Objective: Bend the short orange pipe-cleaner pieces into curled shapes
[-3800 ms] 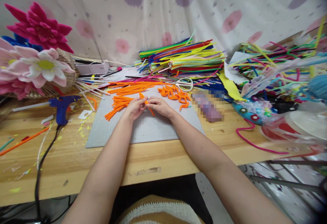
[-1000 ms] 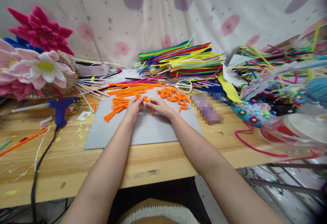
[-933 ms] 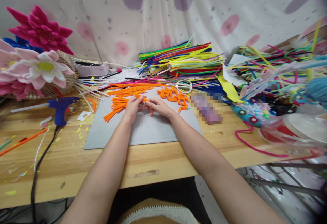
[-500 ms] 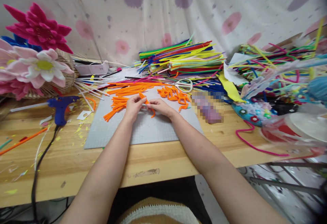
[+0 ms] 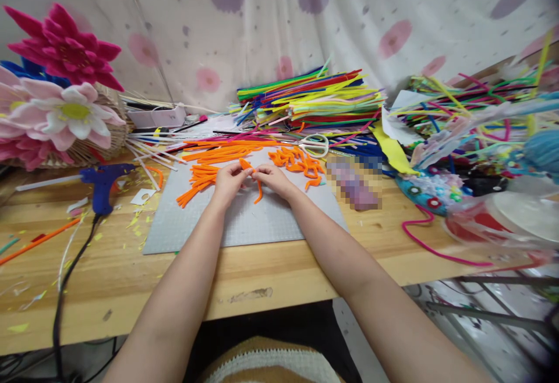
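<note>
Pinching a fuzzy orange piece [image 5: 245,165] in the fingers of the left hand [image 5: 229,183] and right hand [image 5: 274,181], over a gray mat [image 5: 257,226] on the table [image 5: 305,263]; beside straight orange stems [image 5: 201,180] at left, crinkled orange pieces [image 5: 301,162] at right, near scissors [image 5: 326,145] beyond.

Left side: blue hot-glue gun [image 5: 102,190], white glue stick [image 5: 48,183] protruding leftward, black cord [image 5: 69,281]; magenta flower [image 5: 70,51] above pink-and-white flower [image 5: 85,116]. Rear: multicoloured pipe-cleaner stack [image 5: 314,99] before flower-print curtain [image 5: 271,28]; pale-handled scissors [image 5: 325,150]. Right side: bent magenta pipe cleaner [image 5: 476,263].
</note>
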A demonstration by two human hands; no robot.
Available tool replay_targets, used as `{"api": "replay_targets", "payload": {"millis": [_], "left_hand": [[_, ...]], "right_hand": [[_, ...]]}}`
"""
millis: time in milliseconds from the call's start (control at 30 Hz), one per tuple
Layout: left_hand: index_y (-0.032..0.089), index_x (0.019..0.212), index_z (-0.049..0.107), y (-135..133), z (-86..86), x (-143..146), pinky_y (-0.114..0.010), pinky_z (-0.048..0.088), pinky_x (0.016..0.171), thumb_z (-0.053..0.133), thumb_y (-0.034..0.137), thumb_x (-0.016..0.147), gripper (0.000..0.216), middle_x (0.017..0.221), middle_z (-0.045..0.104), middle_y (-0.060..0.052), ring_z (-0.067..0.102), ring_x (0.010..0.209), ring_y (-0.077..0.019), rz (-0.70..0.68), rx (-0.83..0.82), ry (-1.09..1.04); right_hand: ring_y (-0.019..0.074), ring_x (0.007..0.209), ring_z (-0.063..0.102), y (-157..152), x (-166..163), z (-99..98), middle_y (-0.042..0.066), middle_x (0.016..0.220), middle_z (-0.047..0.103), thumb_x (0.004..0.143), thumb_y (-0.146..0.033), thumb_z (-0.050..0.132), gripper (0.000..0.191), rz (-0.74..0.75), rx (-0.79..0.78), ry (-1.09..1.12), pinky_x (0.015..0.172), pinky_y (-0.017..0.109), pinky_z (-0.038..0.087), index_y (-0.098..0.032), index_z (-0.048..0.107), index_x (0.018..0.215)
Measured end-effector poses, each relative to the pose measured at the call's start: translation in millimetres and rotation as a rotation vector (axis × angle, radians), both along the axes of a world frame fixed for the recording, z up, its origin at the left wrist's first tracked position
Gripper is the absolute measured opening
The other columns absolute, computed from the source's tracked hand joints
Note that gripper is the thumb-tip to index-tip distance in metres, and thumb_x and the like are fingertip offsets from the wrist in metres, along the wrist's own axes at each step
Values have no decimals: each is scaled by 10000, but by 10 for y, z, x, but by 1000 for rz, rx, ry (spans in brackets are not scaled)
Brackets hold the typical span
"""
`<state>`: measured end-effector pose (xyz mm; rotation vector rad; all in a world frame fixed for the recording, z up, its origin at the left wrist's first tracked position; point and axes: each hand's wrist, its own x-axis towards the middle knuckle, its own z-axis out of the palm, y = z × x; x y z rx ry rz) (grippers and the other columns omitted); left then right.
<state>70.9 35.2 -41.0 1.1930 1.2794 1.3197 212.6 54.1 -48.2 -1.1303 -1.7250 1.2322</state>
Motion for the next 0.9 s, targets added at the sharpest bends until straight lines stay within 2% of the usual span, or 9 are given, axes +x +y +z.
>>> {"api": "replay_targets", "payload": {"millis": [167,300,400,500,700,900], "left_hand": [[173,680,644,38,-44,-122,-211,330,430,639,354,660,182,579,545,7,441,474,-100,44,27,153],[194,610,571,29,-53,-160,-223,314,515,615,293,693,137,540,470,30,415,505,-107,-37,114,316],[198,639,556,-5,-38,-127,-229,315,564,556,296,749,148,594,486,21,428,581,-124,-140,216,463],[201,706,569,-38,-12,-78,-238,321,599,515,318,787,153,680,521,2,447,646,-136,-203,317,592],[199,700,574,-112,60,36,-251,339,637,487,297,816,175,683,510,-11,464,660,-139,-364,436,710],[192,728,574,-157,47,106,-240,364,644,465,298,831,183,708,552,-17,493,665,-130,-388,462,706]], "right_hand": [[78,513,344,-33,32,55,-52,507,378,662,-222,465,157,34,-71,-10,507,222,257,-163,436,519],[70,511,345,-39,29,74,-60,522,394,689,-297,517,173,31,-88,73,498,213,259,-160,478,591],[64,533,394,-16,53,68,-55,582,465,665,-354,587,215,54,-125,174,501,200,282,-152,535,718],[47,479,362,26,147,65,-58,561,454,643,-369,621,249,78,-221,213,457,192,244,-144,529,701],[29,398,237,78,396,102,-85,450,316,635,-303,613,194,310,-405,169,407,198,120,-132,521,639],[22,389,217,88,472,98,-91,436,296,651,-274,603,170,402,-443,195,403,197,103,-117,538,664]]}}
